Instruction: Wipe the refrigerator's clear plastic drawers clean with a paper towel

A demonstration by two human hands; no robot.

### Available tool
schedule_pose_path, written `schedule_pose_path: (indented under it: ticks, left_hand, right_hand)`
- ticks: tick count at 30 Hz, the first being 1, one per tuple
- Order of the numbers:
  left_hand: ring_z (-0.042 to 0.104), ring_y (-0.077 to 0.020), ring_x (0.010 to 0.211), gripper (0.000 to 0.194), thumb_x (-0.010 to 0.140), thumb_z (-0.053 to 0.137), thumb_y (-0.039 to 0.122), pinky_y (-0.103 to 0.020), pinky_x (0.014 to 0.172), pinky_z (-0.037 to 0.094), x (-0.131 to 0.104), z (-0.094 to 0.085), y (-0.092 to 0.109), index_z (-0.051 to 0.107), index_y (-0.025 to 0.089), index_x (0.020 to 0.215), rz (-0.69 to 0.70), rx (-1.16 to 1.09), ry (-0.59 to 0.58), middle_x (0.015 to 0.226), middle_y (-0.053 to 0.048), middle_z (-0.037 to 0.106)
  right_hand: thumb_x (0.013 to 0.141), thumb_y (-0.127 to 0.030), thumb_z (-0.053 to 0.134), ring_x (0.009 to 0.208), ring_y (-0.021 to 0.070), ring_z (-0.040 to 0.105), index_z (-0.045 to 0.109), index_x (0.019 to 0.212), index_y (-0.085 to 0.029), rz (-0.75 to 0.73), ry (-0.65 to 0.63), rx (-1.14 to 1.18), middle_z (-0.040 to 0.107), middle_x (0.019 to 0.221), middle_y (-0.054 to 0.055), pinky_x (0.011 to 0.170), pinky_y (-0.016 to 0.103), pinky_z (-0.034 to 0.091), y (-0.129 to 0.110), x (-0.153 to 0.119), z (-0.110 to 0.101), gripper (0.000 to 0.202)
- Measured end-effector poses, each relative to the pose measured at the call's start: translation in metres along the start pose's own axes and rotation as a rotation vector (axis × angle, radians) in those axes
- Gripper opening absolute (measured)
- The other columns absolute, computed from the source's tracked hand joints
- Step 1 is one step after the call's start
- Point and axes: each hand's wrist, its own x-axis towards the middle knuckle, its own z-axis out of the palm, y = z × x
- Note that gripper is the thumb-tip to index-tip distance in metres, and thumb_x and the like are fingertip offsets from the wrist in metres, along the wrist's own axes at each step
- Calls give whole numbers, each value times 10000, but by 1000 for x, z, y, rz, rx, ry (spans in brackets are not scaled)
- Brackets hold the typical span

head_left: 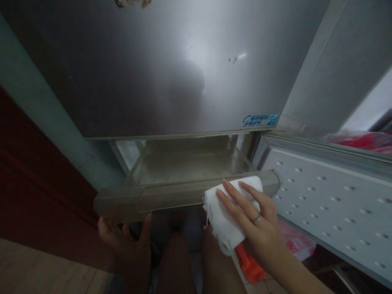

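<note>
Now | right hand (259,222) flat on crumpled white cloth (226,216) | translucent drawer (153,196)

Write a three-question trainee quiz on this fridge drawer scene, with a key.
1. True or false: the right hand presses a white cloth against the front of the clear drawer.
2. Where is the left hand? A) under the drawer's front edge B) on the fridge door C) inside the drawer
3. What is worn on the right hand?

Key: 1 true; 2 A; 3 a ring.
</note>
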Motion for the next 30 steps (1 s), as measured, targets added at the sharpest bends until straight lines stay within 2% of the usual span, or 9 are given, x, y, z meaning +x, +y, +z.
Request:
schedule_pose_path:
  ticks: [5,8,10,13,16,19,22,27,30]
  left_hand:
    - [336,-341,1446,1061,585,872,368,-573,1147,343,0,-1,-1,289,273,1467,-28,-27,4,1556,-150,332]
    - [349,-362,1433,1058,572,875,385,-582,1135,360,0,-1,-1,307,249,1455,-32,-21,3,1538,-163,352]
    - [330,-373,1441,1063,560,877,401,-585,1131,365,1,-1,-1,314,243,1448,-42,-27,6,1544,-165,343]
    - [291,-380,1460,1095,549,881,383,-605,1139,337,1,0,-2,293,236,1460,-42,-37,15,1576,-179,285]
    - [304,-367,1457,1105,542,887,349,-604,1132,348,1,0,-3,287,240,1464,2,-52,4,1580,-175,283]
    - [320,-352,1452,1078,554,890,309,-599,1124,369,1,-1,-4,309,260,1461,32,-67,-3,1564,-147,324]
    - [302,-367,1458,1085,555,894,278,-618,1125,363,0,-2,-4,313,269,1470,38,-69,-15,1573,-139,311]
    - [319,-378,1443,1084,571,883,285,-654,1127,336,0,-3,-2,301,247,1486,14,-64,-4,1555,-151,327]
    - [343,-379,1431,1071,568,884,263,-662,1108,356,0,-2,-1,321,269,1478,9,-77,-14,1541,-139,354]
  right_hand:
    - [1006,-130,401,1401,226,387,467,1449,-185,-22,14,32,610,1404,62,1134,414,301,1,4,0,451]
    - [1009,-140,391,1461,215,334,428,1472,-166,-53,2,53,584,1431,80,1211,454,221,8,-3,-5,465]
    - [1009,-138,385,1459,202,353,434,1469,-192,-30,10,66,602,1413,68,1236,467,191,15,-13,-11,466]
    - [999,-121,391,1404,213,450,454,1455,-249,81,64,70,649,1355,48,1220,500,251,23,-28,-24,478]
    - [984,-110,413,1360,235,501,460,1452,-213,153,104,50,627,1370,97,1156,470,356,26,-35,-33,481]
    - [958,-114,484,1334,260,519,528,1392,-167,150,110,28,608,1375,145,1082,430,421,25,-34,-33,439]
    - [955,-173,521,1318,308,522,576,1342,-156,126,103,8,585,1396,175,1034,469,447,25,-30,-28,391]
    - [936,-136,545,1317,290,516,444,1474,-205,52,39,-20,549,1449,150,1003,451,493,40,-33,-29,552]
    - [951,-91,496,1399,252,439,360,1519,-228,4,-45,-64,567,1445,109,1112,447,427,54,-37,-32,600]
